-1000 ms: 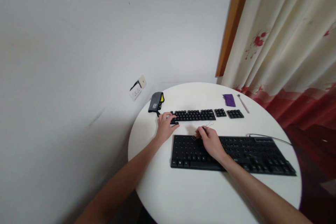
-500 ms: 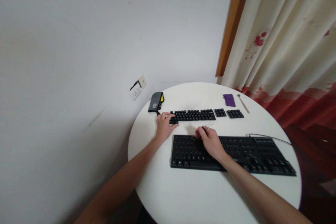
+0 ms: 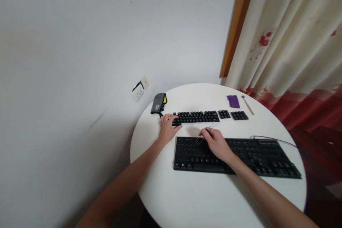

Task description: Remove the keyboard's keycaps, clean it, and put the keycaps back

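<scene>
A black keyboard (image 3: 211, 168) lies across the near half of the round white table (image 3: 187, 192). Over its left part, my right hand (image 3: 216, 142) is closed round a wire keycap puller (image 3: 198, 140). One wire loop points down at the keys and the other sticks out behind the fingers. Many keys at the keyboard's upper left look stripped of caps. Farther back lie rows of loose black keycaps (image 3: 197, 117). My left hand (image 3: 167, 125) rests at their left end, thumb and fingers apart, touching the end caps.
Two smaller blocks of keycaps, a middle one (image 3: 223, 114) and a right one (image 3: 239, 115), continue the row. A purple cloth (image 3: 233, 101) and a slim brush-like stick (image 3: 248, 105) lie behind. A grey pouch (image 3: 158, 103) stands by the wall. The keyboard cable (image 3: 275, 138) runs right.
My right hand has shifted slightly to the right with the keycap puller. My left hand has stayed at the loose keycaps.
</scene>
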The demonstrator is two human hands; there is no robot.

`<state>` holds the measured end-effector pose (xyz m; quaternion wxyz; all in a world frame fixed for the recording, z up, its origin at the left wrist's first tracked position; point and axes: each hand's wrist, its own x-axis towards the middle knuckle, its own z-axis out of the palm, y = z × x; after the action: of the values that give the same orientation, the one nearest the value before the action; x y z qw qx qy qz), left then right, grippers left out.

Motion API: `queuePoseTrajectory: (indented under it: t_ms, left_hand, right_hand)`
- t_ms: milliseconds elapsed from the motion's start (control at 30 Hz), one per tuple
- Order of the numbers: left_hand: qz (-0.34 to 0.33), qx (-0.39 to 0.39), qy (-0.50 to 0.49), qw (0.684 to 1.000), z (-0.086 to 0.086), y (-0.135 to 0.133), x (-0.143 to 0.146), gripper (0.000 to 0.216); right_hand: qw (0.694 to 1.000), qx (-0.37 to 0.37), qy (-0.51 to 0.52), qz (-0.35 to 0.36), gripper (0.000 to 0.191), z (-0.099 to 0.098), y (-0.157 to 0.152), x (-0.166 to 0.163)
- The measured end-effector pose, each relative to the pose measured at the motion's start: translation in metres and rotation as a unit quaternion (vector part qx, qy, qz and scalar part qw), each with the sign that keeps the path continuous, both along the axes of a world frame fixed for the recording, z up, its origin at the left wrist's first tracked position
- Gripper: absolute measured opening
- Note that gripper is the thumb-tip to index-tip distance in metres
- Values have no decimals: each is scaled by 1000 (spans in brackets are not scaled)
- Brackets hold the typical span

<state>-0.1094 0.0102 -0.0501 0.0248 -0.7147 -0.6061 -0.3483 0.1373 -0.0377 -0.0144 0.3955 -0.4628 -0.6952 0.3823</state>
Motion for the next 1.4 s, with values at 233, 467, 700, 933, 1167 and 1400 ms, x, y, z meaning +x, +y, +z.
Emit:
queuePoseTrajectory:
  t_ms: [233, 467, 700, 933, 1167, 1400]
  left_hand:
    - [-313, -88, -63, 943, 14, -24, 23, 12]
    - [-377, -120, -55, 917, 13, -30, 31, 15]
    - [-365, -146, -30, 919, 15, -31, 31, 18]
    - [-363, -144, -31, 920, 12, -30, 31, 17]
    - [-325, -114, -98, 934, 20, -33, 34, 24]
    - [-332, -86, -139, 929, 21, -42, 45, 19]
  right_hand:
    - [984, 25, -81, 154, 33, 10, -14, 0]
    - [971, 64, -105, 205, 32, 8, -26, -12]
    - [952, 123, -144, 241, 27, 5, -33, -15]
    - [985, 21, -96, 143, 37, -9, -24, -17]
    - [999, -38, 38, 7, 43, -10, -4, -7]
    - [998, 27, 35, -54, 39, -4, -7, -7]
